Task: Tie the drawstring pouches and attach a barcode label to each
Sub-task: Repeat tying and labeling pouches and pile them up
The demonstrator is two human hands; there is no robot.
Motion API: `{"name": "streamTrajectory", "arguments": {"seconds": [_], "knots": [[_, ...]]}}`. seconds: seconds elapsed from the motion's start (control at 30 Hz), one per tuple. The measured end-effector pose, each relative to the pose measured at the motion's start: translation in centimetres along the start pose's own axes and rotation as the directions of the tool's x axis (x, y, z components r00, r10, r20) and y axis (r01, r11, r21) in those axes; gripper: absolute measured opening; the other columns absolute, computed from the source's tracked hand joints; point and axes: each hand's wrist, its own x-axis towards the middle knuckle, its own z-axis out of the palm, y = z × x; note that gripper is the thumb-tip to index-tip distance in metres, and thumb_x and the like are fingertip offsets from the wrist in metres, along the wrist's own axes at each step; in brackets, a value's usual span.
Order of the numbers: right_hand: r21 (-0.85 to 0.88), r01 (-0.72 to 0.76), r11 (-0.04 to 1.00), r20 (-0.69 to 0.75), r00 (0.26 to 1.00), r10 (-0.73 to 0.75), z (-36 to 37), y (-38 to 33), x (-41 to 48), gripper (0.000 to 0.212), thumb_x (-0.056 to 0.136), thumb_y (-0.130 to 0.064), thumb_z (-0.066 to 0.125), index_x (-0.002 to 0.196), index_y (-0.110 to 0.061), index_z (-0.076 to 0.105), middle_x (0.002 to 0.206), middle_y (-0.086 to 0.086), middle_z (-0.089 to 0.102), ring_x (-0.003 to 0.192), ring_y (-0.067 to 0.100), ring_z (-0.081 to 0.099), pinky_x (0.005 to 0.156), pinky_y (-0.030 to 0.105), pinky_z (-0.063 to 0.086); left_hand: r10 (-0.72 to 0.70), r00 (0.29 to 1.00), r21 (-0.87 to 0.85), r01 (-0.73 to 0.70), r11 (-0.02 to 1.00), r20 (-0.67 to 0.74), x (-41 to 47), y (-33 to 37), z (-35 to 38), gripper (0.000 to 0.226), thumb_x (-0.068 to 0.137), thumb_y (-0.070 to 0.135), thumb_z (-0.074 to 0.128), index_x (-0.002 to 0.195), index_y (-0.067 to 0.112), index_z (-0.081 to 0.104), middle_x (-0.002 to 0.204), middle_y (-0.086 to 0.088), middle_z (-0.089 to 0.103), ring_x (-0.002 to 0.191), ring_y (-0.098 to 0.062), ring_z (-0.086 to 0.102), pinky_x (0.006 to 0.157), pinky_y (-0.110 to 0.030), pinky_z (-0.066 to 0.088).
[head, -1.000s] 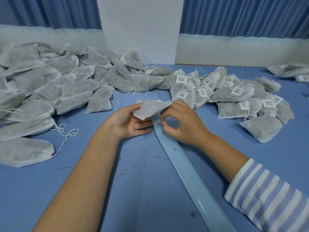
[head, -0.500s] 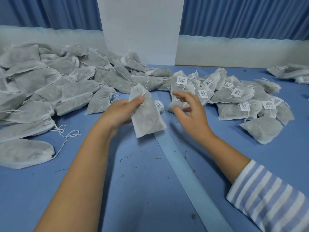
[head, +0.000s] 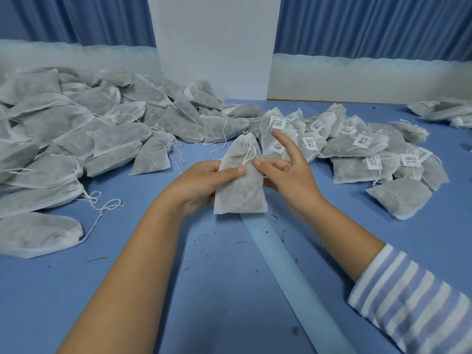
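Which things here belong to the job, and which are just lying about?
Job: held pouch, gripped by left hand and right hand; unlabelled pouches; labelled pouches; pale strip, probably label backing.
Lying about: dried crumbs; white panel; blue curtains.

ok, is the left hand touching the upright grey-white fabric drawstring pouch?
Touching. Head view: the left hand grips the grey-white fabric drawstring pouch, with the thumb pressed on its front and the fingers behind it.

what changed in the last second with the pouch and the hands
The pouch turned from crosswise to upright. The right hand let go, then came back and pinches it by the drawstring; the left hand kept holding it. The labelled pile, unlabelled pile and strip stayed put.
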Motion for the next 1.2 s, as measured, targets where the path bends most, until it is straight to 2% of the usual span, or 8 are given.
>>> {"name": "streamTrajectory", "arguments": {"seconds": [0.17, 0.33, 0.43, 0.5, 0.63, 0.83, 1.03, 1.2], "knots": [[-0.012, -0.021, 1.0, -0.033, 0.999, 0.02, 0.1, -0.2, -0.1, 0.057, 0.087, -0.012, 0.071, 0.129, -0.042, 0.049, 0.09, 0.002, 0.075, 0.092, 0.015, 0.071, 0.07, 0.029, 0.058, -0.038, 0.999, -0.015, 0.038, 0.999, -0.023, 0.0, 0.2, -0.5, 0.033, 0.083, 0.026, 0.076, 0.112, 0.011, 0.072, 0.107, -0.006, 0.076, 0.098, -0.021, 0.073, 0.082, -0.029, 0.06], [-0.119, 0.016, 0.993, -0.151, 0.988, -0.034, -0.1, -0.8, 0.1, 0.019, 0.089, -0.019, 0.07, 0.102, -0.033, 0.068, 0.079, -0.006, 0.06, 0.075, 0.006, 0.061, 0.065, 0.02, 0.052, -0.085, 0.982, 0.068, 0.098, 0.993, -0.169, 0.1, 0.2, -1.4, 0.033, 0.084, 0.028, 0.077, 0.111, 0.009, 0.072, 0.105, -0.007, 0.076, 0.097, -0.023, 0.073, 0.091, -0.036, 0.057], [-0.134, 0.019, 0.991, -0.146, 0.988, -0.039, -0.2, -1.1, 0.0, 0.005, 0.089, -0.017, 0.07, 0.087, -0.022, 0.07, 0.077, -0.007, 0.062, 0.071, 0.005, 0.056, 0.066, 0.022, 0.051, -0.088, 0.978, 0.103, 0.109, 0.989, -0.189, 0.1, 0.2, -1.5, 0.025, 0.084, 0.029, 0.076, 0.104, 0.015, 0.074, 0.091, 0.0, 0.077, 0.075, -0.011, 0.073, 0.066, -0.024, 0.06], [-0.171, 0.013, 0.985, -0.107, 0.994, -0.031, -0.1, -1.3, -0.1, 0.011, 0.089, -0.016, 0.069, 0.079, -0.022, 0.071, 0.078, -0.011, 0.067, 0.074, 0.005, 0.057, 0.069, 0.021, 0.051, -0.09, 0.98, 0.111, 0.11, 0.988, -0.178, 0.0, 0.2, -1.4, 0.019, 0.085, 0.028, 0.075, 0.1, 0.017, 0.074, 0.083, 0.003, 0.076, 0.065, -0.006, 0.07, 0.052, -0.018, 0.053], [-0.25, 0.004, 0.968, -0.006, 1.0, -0.006, 0.1, -1.4, -0.3, 0.015, 0.087, -0.013, 0.068, 0.074, -0.02, 0.071, 0.078, -0.011, 0.068, 0.072, 0.001, 0.057, 0.066, 0.014, 0.048, -0.086, 0.989, 0.174, 0.107, 0.979, -0.12, -0.1, 0.2, -1.1, 0.017, 0.085, 0.027, 0.074, 0.101, 0.019, 0.074, 0.075, 0.007, 0.074, 0.061, -0.004, 0.068, 0.049, -0.015, 0.048], [-0.372, 0.051, 0.927, 0.04, 0.998, -0.039, 0.1, -1.2, -0.3, 0.014, 0.085, -0.006, 0.069, 0.074, -0.015, 0.069, 0.084, -0.003, 0.064, 0.068, -0.002, 0.054, 0.067, 0.01, 0.042, -0.097, 0.995, 0.241, 0.094, 0.966, 0.002, -0.3, 0.1, -0.9, 0.018, 0.082, 0.028, 0.078, 0.098, 0.02, 0.075, 0.087, 0.003, 0.076, 0.074, -0.009, 0.071, 0.06, -0.02, 0.054], [-0.469, 0.155, 0.869, 0.066, 0.988, -0.14, -0.1, -0.5, -0.2, 0.019, 0.08, -0.008, 0.077, 0.074, -0.023, 0.067, 0.088, -0.003, 0.057, 0.071, 0.004, 0.052, 0.071, 0.012, 0.041, -0.076, 0.995, 0.242, 0.058, 0.969, 0.065, -0.4, 0.3, -0.9, 0.003, 0.082, 0.025, 0.079, 0.08, 0.027, 0.08, 0.091, 0.0, 0.077, 0.078, -0.011, 0.072, 0.063, -0.019, 0.054], [-0.508, 0.223, 0.832, 0.066, 0.973, -0.22, 0.0, -0.2, -0.3, 0.024, 0.079, -0.012, 0.079, 0.074, -0.03, 0.064, 0.091, 0.0, 0.055, 0.073, 0.004, 0.05, 0.074, 0.014, 0.039, -0.039, 0.996, 0.251, 0.018, 0.968, 0.081, -0.6, 0.2, -0.7, 0.009, 0.083, 0.026, 0.078, 0.092, 0.022, 0.077, 0.096, -0.001, 0.078, 0.085, -0.012, 0.073, 0.072, -0.021, 0.054]]}}
